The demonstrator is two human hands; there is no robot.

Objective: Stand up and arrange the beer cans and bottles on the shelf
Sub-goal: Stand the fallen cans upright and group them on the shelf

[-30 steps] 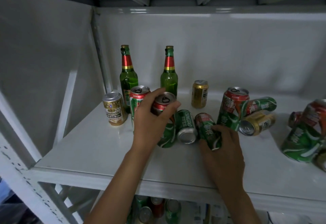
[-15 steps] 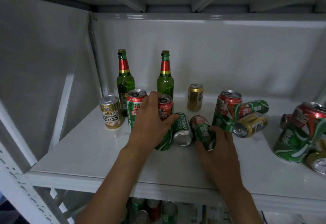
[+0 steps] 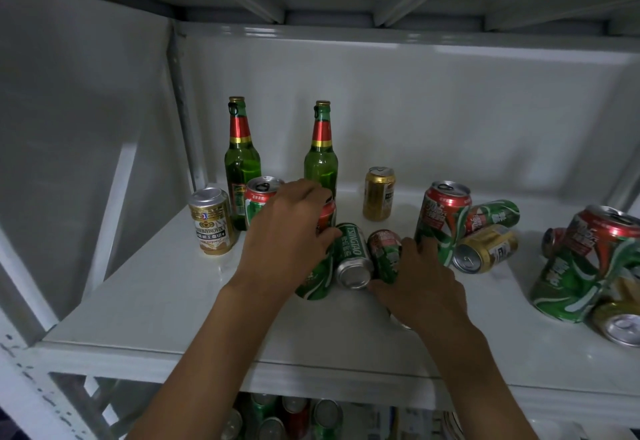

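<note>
left hand [image 3: 287, 231]: palm down, fingers curled over an upright can, forearm bare, reaching up from lower left | right hand [image 3: 420, 283]: palm down, fingers wrapped round a lying can, forearm bare, from lower right

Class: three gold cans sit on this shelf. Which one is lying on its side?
The gold can on the right, beside the leaning red-and-green can, its silver end facing us. The far-left gold can and the rear gold can stand upright.

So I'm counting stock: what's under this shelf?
Below the shelf, several can tops show, green and red, on a lower level. The shelf and both arms cover the rest, so no full count.
</note>
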